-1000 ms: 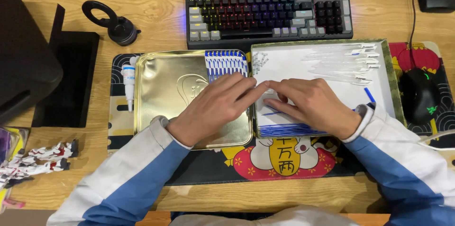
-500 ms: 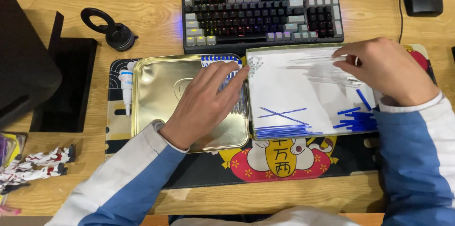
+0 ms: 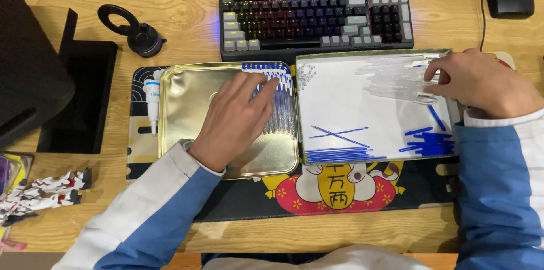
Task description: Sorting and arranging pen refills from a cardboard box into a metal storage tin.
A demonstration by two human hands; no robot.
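Clear plastic pen barrels (image 3: 399, 77) lie in a loose heap on the white sheet lining the right-hand shallow tin tray (image 3: 306, 111), toward its far right corner. The right hand (image 3: 481, 83) comes in from the right edge and rests at that heap, thumb and forefinger pinched together on the end of one clear barrel, the other fingers curled. Thin blue ink refills (image 3: 425, 142) lie on the same white sheet: a bundle at the near right, a row along the near edge, and two crossed ones nearer the middle. A small cluster of tiny metal springs (image 3: 306, 74) sits in the far left corner of this tray.

Just left of it, edge to edge, lies a golden metal tray (image 3: 181, 134). The left hand (image 3: 235, 120) lies flat in it, palm down, fingers spread and loose, gripping nothing; the fingertips rest on a neat row of assembled pens with blue caps (image 3: 277, 100) lined up along the tray's right side.

Both trays sit on a dark desk mat with a red and yellow cartoon print (image 3: 334, 185), on a wooden desk (image 3: 181, 15). A backlit mechanical keyboard (image 3: 314, 18) stands beyond the trays. A small white tube (image 3: 151, 97) lies just left of the golden tray, and a black ring-shaped stand (image 3: 136, 32) stands farther off to the far left.
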